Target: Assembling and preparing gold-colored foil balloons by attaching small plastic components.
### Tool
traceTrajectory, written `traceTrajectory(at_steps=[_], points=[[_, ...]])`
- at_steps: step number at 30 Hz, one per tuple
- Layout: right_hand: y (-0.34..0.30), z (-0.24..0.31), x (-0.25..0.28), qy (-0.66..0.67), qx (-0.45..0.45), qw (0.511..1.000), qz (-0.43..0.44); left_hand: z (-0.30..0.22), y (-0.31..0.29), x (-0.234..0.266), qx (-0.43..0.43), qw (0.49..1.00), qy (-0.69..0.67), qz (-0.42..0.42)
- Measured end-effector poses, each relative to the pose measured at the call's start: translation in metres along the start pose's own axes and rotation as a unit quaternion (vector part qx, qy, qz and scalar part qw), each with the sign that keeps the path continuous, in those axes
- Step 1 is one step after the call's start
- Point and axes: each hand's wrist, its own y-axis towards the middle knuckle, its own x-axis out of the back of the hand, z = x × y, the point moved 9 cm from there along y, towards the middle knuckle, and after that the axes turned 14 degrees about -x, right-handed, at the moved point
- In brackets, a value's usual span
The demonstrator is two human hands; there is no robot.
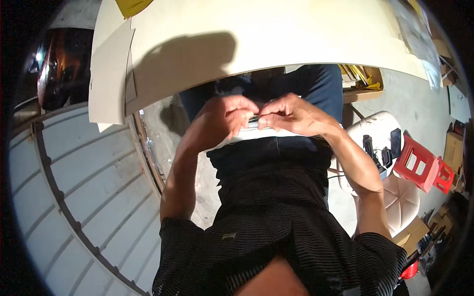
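Observation:
My left hand (224,117) and my right hand (295,116) meet above my lap, close to my waist. Thumb and fingers of each are pinched together, and the two sets of fingertips almost touch. A small dark, thin piece (254,119) shows between them; its kind is too small to tell. Just beneath lies a white sheet-like thing (261,132) across my lap, with thin lines at its upper part. My fingers partly cover it.
A pale tabletop (296,34) spans the far side, with cut cardboard (109,79) at its left end. Beyond my right knee is an open box (368,91) holding yellow items. Padded stools (401,200) and red plastic stools (417,163) stand right; a ribbed white panel (94,182) is left.

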Motion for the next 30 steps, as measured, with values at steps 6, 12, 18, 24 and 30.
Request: traceTrajectory(at_steps=[6, 12, 18, 24, 30], points=[[-0.009, 0.023, 0.028, -0.045, 0.008, 0.998, -0.045, -0.014, -0.006, -0.026, 0.006, 0.989, 0.0, 0.147], [-0.003, 0.0, -0.01, -0.001, 0.039, 0.995, -0.097, -0.009, 0.012, 0.017, -0.103, 0.946, -0.174, -0.254], [-0.024, 0.023, 0.033, -0.034, 0.045, 0.989, -0.14, -0.017, -0.003, -0.009, -0.075, 0.997, 0.006, 0.012], [-0.03, 0.027, -0.001, 0.012, 0.031, 0.993, -0.111, -0.033, 0.004, 0.007, -0.195, 0.963, -0.071, -0.174], [-0.03, 0.019, 0.021, -0.026, 0.085, 0.985, -0.147, -0.048, -0.007, -0.019, -0.211, 0.931, -0.297, -0.012]])
